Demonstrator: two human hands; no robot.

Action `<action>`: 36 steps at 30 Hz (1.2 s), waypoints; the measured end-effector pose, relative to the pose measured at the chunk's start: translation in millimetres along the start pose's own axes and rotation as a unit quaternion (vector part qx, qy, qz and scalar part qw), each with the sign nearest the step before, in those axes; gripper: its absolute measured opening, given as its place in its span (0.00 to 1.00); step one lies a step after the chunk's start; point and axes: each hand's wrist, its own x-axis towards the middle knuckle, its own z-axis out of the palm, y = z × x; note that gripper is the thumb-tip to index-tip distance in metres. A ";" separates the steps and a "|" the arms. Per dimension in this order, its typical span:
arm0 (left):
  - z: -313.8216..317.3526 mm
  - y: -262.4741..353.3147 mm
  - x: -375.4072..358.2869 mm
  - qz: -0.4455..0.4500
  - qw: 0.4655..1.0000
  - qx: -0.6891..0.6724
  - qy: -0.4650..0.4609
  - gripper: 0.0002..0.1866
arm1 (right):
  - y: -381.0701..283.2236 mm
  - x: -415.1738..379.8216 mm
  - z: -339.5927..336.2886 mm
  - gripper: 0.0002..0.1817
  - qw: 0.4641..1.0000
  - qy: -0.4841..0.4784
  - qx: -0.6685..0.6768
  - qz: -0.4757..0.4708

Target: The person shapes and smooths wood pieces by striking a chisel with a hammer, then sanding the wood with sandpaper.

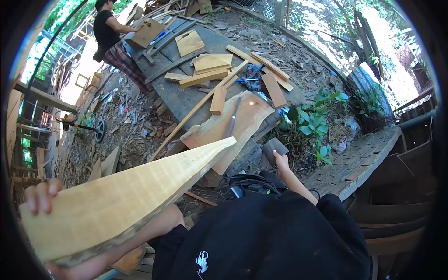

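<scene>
A long pale wooden board (126, 191), broad at the left and tapering to a point, lies across my front, its lower edge rough. My left hand (43, 196) grips its wide end, fingers curled over the upper edge and the thumb hidden. Off to the right, my right hand (281, 162) pinches a dark, bent sheet of sandpaper (274, 150), apart from the board. Beyond the board's tip, a wide slab with a wavy edge (247, 116) rests on the work table, and a long thin tool with a dark handle (232, 122) lies on it.
Cut wood blocks (212, 63) and long strips (200, 109) lie on the dark table (170, 100). Another person (116, 42) stands at its far left, hands on a wooden box (146, 33). Black cables (252, 182) sit near my lap. Leafy plants (310, 123) grow at the right.
</scene>
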 end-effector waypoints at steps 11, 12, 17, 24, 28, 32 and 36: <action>-23.7 14.4 -6.1 -0.150 0.982 0.083 -0.083 0.28 | -51.8 1.2 -0.8 0.15 0.953 -0.185 0.182 0.159; 26.9 -35.4 -34.5 -0.082 0.990 0.082 0.074 0.31 | -57.7 5.1 1.5 0.15 0.956 -0.197 0.155 0.150; -6.2 -140.1 -103.0 -0.214 0.917 0.312 0.128 0.28 | -74.6 31.4 -0.3 0.17 0.957 -0.253 0.086 0.112; 17.0 -58.5 -85.2 -0.061 0.942 0.253 0.209 0.29 | -101.4 53.0 -4.9 0.16 0.955 -0.270 0.027 0.118; 30.0 39.7 -37.8 -0.037 0.967 0.252 -0.015 0.29 | -95.4 64.5 -0.3 0.15 0.943 -0.306 -0.015 0.127; 76.7 68.2 7.4 -0.101 0.939 0.286 -0.162 0.20 | -97.2 70.6 0.8 0.15 0.938 -0.325 -0.042 0.114; 64.1 10.6 4.3 -0.100 0.978 0.173 -0.067 0.29 | -106.9 79.1 -3.0 0.16 0.941 -0.318 -0.059 0.096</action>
